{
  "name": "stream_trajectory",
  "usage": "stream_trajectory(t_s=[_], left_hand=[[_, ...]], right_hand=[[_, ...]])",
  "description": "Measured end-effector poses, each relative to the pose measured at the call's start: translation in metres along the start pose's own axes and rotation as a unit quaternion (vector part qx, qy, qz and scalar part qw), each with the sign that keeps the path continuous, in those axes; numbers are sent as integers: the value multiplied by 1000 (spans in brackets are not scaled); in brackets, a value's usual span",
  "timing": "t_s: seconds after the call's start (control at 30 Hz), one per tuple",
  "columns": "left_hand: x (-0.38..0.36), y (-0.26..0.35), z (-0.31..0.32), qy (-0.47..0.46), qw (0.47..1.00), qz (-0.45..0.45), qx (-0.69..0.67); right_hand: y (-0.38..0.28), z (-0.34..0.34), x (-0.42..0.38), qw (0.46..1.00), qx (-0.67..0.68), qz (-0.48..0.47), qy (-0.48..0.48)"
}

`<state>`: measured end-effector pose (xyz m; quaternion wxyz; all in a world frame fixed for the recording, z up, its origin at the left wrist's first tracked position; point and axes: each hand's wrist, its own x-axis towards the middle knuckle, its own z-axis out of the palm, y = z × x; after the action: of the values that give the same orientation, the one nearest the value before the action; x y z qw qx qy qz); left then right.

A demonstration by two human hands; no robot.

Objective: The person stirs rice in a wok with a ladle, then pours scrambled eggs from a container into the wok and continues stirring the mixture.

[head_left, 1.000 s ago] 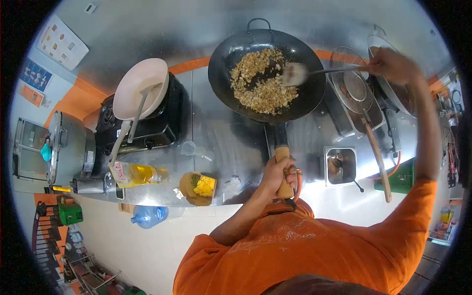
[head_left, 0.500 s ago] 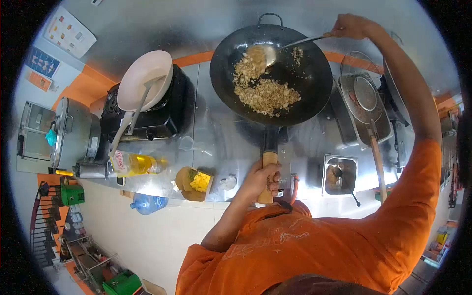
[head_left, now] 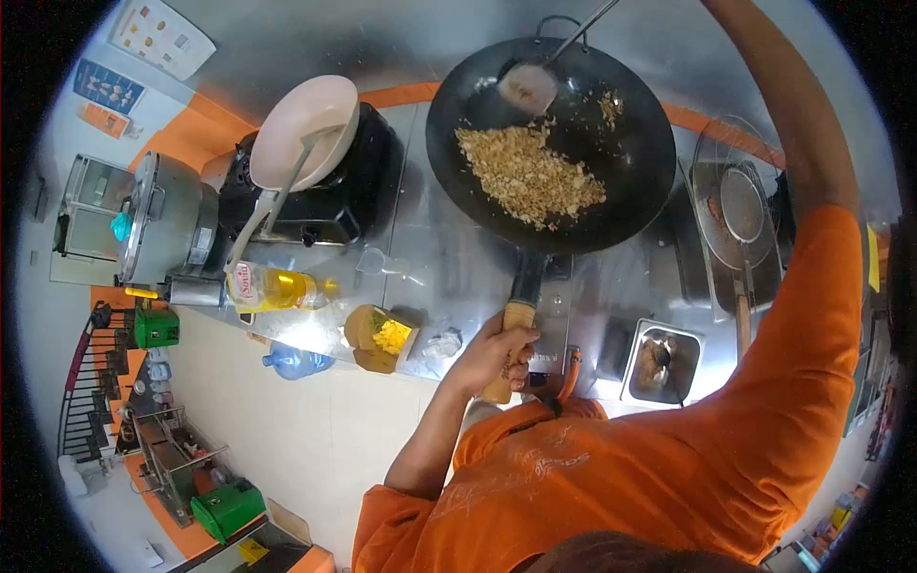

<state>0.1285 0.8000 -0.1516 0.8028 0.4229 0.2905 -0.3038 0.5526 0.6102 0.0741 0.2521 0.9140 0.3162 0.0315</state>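
Note:
My left hand is closed round the wooden handle of a black wok, low in the middle of the head view. Grainy golden-brown food, which looks like fried rice, lies heaped in the wok's left and middle part, with a few bits up the right wall. A metal wok spatula rests its blade at the far side of the wok, above the heap. Its handle runs out past the top edge. My right arm reaches up beyond that edge too, so my right hand is hidden.
Left of the wok, a pale frying pan sits on a black stove. An oil bottle and a carton of yellow pieces stand near the counter's front. On the right are a strainer and a small metal container.
The spatula has moved up the wok's far wall, away from the food, which now lies in one heap. My right hand has gone out of view at the top.

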Motion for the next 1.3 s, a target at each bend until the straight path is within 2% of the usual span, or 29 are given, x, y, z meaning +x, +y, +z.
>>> stream_trajectory(t_s=[0.07,0.1,0.17,0.23,0.27,0.4,0.43,0.47,0.5,0.53,0.57,0.63,0.67,0.73,0.77,0.8,0.87,0.9,0.97,1.1,1.17,1.2,1.27,1.3], left_hand=[[0,-2,0,-5,1000,-11,-10],[1,0,-1,-8,1000,-16,-18],[2,1,0,-8,1000,-14,-19],[3,-2,0,-12,1000,-12,-20],[6,-3,0,-8,1000,-6,-16],[5,-7,-1,-1,1000,3,-30],[4,-3,0,-13,999,-12,-34],[4,-5,-3,-14,999,-15,-36],[5,-7,-6,-29,999,-17,-43],[8,-6,-7,-45,998,-15,-48],[8,-4,-8,-48,998,-17,-44],[7,-6,-6,-61,996,-16,-68],[6,-9,-6,-67,995,-20,-65],[5,-10,-7,-63,994,-14,-87],[5,-8,-9,-68,994,-14,-85],[7,-7,-10,-86,992,-21,-88],[5,-6,-12,-107,990,-34,-86],[4,-4,-12,-125,987,-27,-94],[14,-14,-15,-150,984,-28,-95],[9,-10,-21,-183,980,-11,-83],[16,-13,-23,-195,977,3,-80],[16,-18,-25,-203,976,11,-75],[15,-16,-28,-213,974,1,-81],[13,-13,-29,-219,973,5,-79]], right_hand=[[-26,29,-13,991,48,-17,121],[-10,37,-5,992,48,-17,119],[34,44,9,993,5,-102,-59],[62,23,-21,972,-121,22,-200],[62,30,-33,971,-125,24,-201],[43,119,-90,994,33,-105,-20],[38,121,-97,987,70,-138,31],[36,100,-109,987,70,-139,28],[38,59,-124,985,81,-52,-140],[32,29,-136,949,87,40,-300],[10,25,-146,949,88,45,-301],[-42,37,-170,940,204,73,-262],[-57,44,-184,939,203,80,-265],[-76,49,-202,964,255,74,-34],[-71,17,-204,960,190,101,-180],[-72,7,-208,960,187,105,-180],[-80,-3,-225,928,250,90,-262],[-101,5,-226,947,250,16,-202],[-150,53,-227,927,346,100,-102],[-171,53,-236,935,310,76,-155],[-194,52,-239,911,403,46,-83],[-201,64,-240,908,405,52,-89],[-203,82,-229,911,387,139,-19],[-196,56,-230,914,349,169,-121]])
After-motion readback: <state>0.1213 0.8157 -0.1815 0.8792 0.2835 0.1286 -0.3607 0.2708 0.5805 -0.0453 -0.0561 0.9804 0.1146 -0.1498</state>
